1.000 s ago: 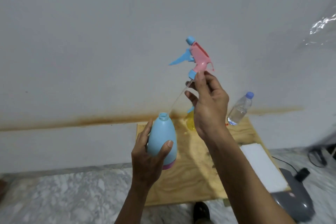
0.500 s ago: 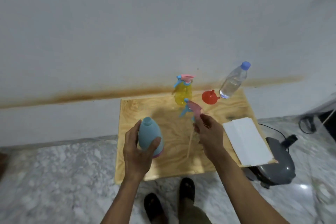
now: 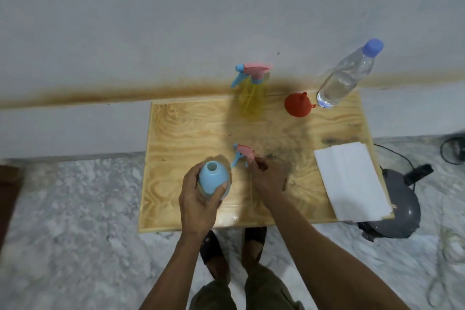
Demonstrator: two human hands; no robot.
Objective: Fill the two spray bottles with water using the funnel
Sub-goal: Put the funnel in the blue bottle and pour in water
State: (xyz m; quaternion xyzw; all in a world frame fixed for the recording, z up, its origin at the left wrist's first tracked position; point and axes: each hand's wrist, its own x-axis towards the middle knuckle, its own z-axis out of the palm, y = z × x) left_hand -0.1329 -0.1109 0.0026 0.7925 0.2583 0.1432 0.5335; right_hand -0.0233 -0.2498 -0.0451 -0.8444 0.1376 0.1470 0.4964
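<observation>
Blue bottle open in my left hand, its spray head in my right.

My left hand (image 3: 198, 199) wraps the light blue spray bottle (image 3: 213, 180), upright, neck uncapped, over the front of the wooden surface (image 3: 191, 133). My right hand (image 3: 268, 173) pinches the pink-and-blue spray head (image 3: 242, 154) low over the surface, just right of the bottle, trigger pointing left. Yellow see-through spray bottle (image 3: 251, 98) stands at the back edge, pink-blue head still on. Red funnel (image 3: 298, 104) lies beside it, touching the clear water bottle (image 3: 347, 75) with blue cap. White paper (image 3: 352, 178) at right.
</observation>
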